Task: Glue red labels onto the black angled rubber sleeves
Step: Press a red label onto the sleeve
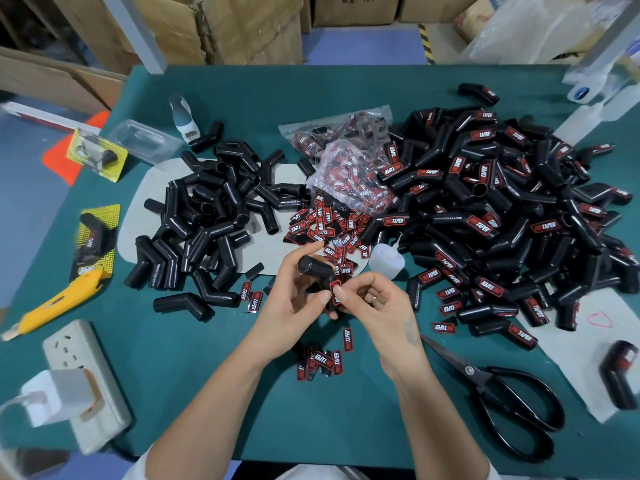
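Hands [332, 299] pinching label [335, 292], bag [349, 157] holding labels

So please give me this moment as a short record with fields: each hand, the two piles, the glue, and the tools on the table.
left hand: grips a black angled rubber sleeve
right hand: presses a red label onto that sleeve with thumb and fingers
unlabelled sleeves: pile at left of the green table
labelled sleeves: larger pile at right
loose labels: spilled from a clear plastic bag, some near the wrists
glue bottle: lying beside the labels, not held
scissors: right, near edge
yellow utility knife: left
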The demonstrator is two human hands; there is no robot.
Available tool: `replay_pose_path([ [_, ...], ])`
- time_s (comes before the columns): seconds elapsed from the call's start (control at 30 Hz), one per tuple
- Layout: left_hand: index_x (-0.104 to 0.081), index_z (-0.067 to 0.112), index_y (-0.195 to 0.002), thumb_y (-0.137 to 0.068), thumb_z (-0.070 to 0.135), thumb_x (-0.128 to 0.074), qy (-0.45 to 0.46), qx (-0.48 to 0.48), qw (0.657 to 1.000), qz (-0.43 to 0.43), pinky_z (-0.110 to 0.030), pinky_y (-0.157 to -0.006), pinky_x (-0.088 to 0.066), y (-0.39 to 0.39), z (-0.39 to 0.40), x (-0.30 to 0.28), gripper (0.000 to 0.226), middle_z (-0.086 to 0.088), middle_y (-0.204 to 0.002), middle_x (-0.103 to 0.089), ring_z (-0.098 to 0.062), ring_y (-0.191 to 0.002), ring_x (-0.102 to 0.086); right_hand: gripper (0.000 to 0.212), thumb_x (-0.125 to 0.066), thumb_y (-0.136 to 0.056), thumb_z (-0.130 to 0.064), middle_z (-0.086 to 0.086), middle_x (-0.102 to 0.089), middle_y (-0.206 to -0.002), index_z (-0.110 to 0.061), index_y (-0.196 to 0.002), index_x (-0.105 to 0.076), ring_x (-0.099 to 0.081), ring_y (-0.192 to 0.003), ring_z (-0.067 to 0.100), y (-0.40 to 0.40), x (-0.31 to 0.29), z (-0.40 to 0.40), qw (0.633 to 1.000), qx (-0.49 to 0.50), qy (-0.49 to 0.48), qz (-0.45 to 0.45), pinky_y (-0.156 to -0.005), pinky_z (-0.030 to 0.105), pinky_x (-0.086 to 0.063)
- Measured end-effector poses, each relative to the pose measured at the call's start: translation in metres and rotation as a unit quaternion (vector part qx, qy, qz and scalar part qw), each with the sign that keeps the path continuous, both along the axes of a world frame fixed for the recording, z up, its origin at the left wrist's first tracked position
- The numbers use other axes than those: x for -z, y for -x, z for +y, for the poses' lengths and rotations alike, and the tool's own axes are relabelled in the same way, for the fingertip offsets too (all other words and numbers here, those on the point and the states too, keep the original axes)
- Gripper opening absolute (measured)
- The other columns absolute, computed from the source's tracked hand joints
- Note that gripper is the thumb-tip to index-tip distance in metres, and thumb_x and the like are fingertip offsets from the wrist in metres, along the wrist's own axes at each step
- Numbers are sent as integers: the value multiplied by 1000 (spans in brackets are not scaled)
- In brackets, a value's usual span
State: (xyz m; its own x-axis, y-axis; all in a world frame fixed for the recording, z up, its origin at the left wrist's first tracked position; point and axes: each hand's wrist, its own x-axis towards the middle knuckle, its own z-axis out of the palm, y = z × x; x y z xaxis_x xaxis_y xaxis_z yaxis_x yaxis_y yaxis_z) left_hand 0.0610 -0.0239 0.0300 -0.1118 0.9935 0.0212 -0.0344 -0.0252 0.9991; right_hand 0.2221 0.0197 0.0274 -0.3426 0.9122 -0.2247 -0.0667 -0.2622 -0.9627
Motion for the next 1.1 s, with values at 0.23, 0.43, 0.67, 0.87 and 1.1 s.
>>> replay_pose_path([
  [0.23, -39, 23, -147, -97, -9, -54, -3, -6, 1000, -13, -31, -74, -59, 0, 1, 1, 61, 11, -107, -60, -14, -89, -61, 20, -84, -79, -44, 0, -77, -86, -27, -83, -74, -67, -84, 14, 0, -1, 0, 1000, -2, 4, -6, -93, 51, -53],
  [0.43, -39, 23, -146, -97, -9, -55, -1, -11, 1000, -22, -30, -73, -59, -2, 1, 2, 61, 12, -107, -61, -11, -91, -61, 20, -84, -77, -43, 0, -76, -84, -26, -82, -74, -66, -83, 14, 1, -1, -1, 1000, 0, 11, -1, -86, 41, -54],
  [0.67, -41, 23, -144, -96, -8, -55, 3, -17, 1000, -26, -30, -73, -60, -2, 1, 1, 60, 5, -107, -58, -13, -91, -59, 20, -84, -79, -43, 0, -77, -86, -26, -83, -74, -66, -84, 14, 1, -1, -1, 1000, 2, 11, -5, -88, 41, -53],
  [0.87, -41, 23, -143, -95, -9, -55, 5, -19, 1000, -24, -28, -74, -59, -3, 1, 0, 59, 12, -107, -61, -9, -92, -61, 19, -83, -80, -41, 2, -77, -86, -25, -83, -74, -67, -83, 13, 1, -1, 0, 1000, 0, 9, -2, -82, 30, -55],
  [1.1, -43, 23, -142, -94, -10, -55, 7, -31, 999, -21, -24, -77, -59, -4, 1, 1, 60, 12, -109, -61, -7, -94, -60, 16, -83, -82, -38, 2, -76, -83, -26, -84, -73, -68, -77, 9, 2, 0, -1, 1000, 3, -2, 15, -75, 21, -54],
])
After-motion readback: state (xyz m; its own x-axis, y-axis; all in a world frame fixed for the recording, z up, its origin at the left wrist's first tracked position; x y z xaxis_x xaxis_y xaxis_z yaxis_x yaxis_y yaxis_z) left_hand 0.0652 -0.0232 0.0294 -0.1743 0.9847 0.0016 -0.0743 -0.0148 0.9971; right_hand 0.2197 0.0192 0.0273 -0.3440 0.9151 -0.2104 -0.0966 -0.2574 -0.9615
